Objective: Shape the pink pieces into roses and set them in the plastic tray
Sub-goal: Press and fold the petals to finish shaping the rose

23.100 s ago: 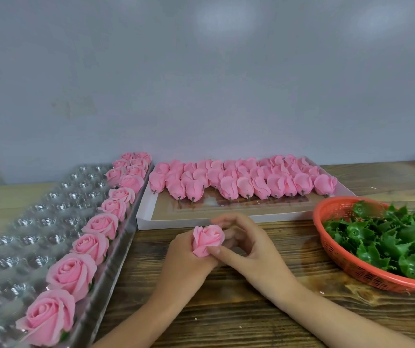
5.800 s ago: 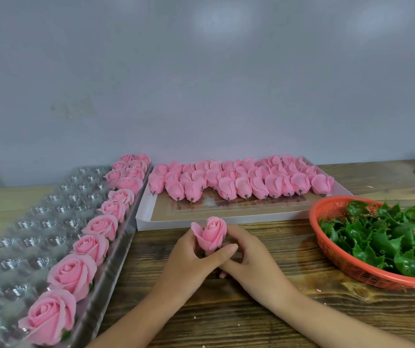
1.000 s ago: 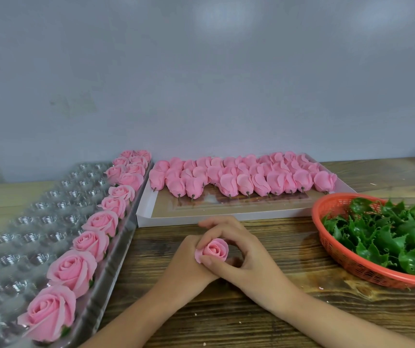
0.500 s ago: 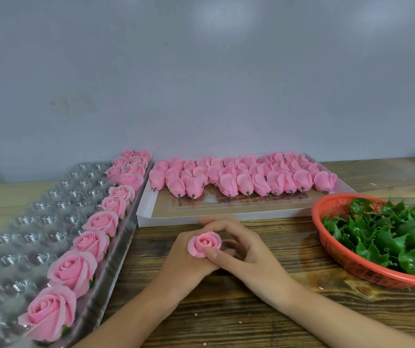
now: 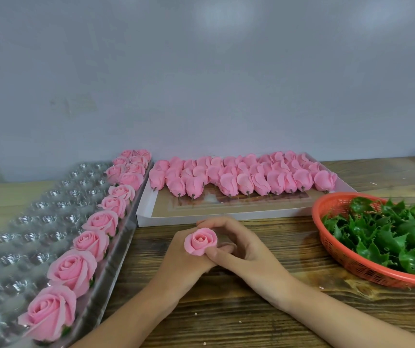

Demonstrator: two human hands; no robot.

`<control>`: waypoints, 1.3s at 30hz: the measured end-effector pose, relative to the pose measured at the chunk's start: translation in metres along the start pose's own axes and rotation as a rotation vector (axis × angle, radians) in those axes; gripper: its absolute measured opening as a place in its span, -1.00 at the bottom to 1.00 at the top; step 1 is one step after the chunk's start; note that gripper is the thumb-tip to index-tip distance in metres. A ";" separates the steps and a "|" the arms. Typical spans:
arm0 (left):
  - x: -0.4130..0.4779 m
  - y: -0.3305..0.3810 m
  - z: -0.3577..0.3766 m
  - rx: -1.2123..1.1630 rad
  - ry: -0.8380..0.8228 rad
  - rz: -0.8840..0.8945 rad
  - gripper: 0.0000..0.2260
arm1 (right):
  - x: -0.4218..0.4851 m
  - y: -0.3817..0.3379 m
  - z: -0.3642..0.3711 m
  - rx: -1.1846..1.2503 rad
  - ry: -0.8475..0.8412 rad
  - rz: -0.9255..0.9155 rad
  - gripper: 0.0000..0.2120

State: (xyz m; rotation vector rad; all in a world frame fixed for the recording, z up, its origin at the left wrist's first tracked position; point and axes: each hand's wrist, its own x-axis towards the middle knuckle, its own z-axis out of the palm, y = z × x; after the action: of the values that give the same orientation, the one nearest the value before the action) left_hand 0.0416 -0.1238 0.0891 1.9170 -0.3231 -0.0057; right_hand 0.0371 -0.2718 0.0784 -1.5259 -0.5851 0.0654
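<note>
**Half-opened rose held between both hands at the table's middle**

The rose is soft matte pink. It has a tight spiral core and a few outer petals curled back, and it faces up toward the camera. It is held just above the wooden table, in front of the white box.

The left hand grips it from below, with the back of the hand toward the camera and the fingertips hidden behind the bloom. The right hand pinches it from the other side. Its thumb presses the lower right petal edge and its index finger arches over the top.

To the left lies the plastic tray, clear and dimpled with round cups. The finished roses sit in a line along its right edge and double up at the far end. They are fuller and more open than the one in hand, and some show a bit of green beneath.

In the far half of the white box, the pink pieces lie on their sides as closed buds, packed in rows, with dark stubs pointing toward the person.

At the right stands an orange basket heaped with green leaves, which are glossy and spiky-edged. A pale grey wall rises behind everything.
</note>
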 end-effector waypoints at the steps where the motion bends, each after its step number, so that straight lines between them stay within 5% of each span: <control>1: -0.001 0.001 0.000 -0.010 0.003 -0.011 -0.91 | 0.000 0.000 0.000 0.002 -0.010 -0.003 -0.71; 5: -0.004 0.002 -0.001 -0.052 0.006 0.004 -0.74 | 0.000 -0.003 -0.001 0.107 -0.024 0.039 -0.67; 10: -0.003 0.002 0.004 0.056 -0.030 0.080 -0.91 | 0.001 -0.001 0.000 0.002 0.054 0.061 -0.74; 33: -0.003 -0.001 0.004 0.153 -0.120 0.077 -0.90 | 0.002 0.000 0.000 -0.045 0.082 0.078 -0.68; 39: -0.004 0.000 0.006 0.157 -0.196 0.097 -0.88 | 0.002 0.001 -0.003 -0.040 0.067 0.111 -0.84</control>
State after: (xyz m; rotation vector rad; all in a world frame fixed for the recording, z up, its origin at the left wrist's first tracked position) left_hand 0.0371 -0.1280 0.0863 2.0582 -0.5627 -0.1068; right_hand 0.0402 -0.2736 0.0779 -1.5925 -0.4508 0.0878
